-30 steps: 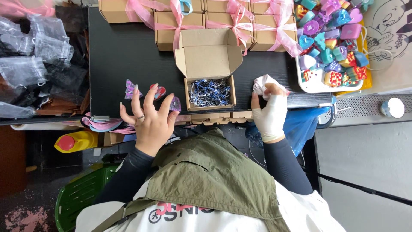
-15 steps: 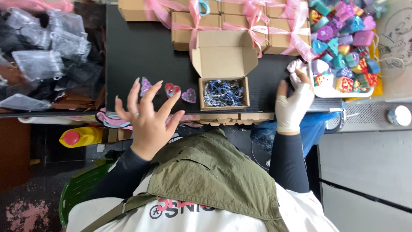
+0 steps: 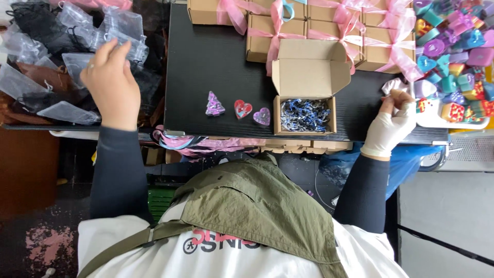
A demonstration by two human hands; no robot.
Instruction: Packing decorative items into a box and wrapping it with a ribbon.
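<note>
Organza pouches lie heaped at the left end of the work surface, grey and black and see-through, and your left hand is spread over them, bare, fingers loosely curled onto 1 clear pouch — whether it is actually gripped you cannot tell from above. Your right hand, in a pale glove, is pinched shut on a small white-pink wad at the right edge of the black board, just beside the white tray of coloured soaps. Between your hands sit 3 small pieces — a purple tree shape, a red heart, a purple heart — then an open cardboard box holding blue shredded paper.
</note>
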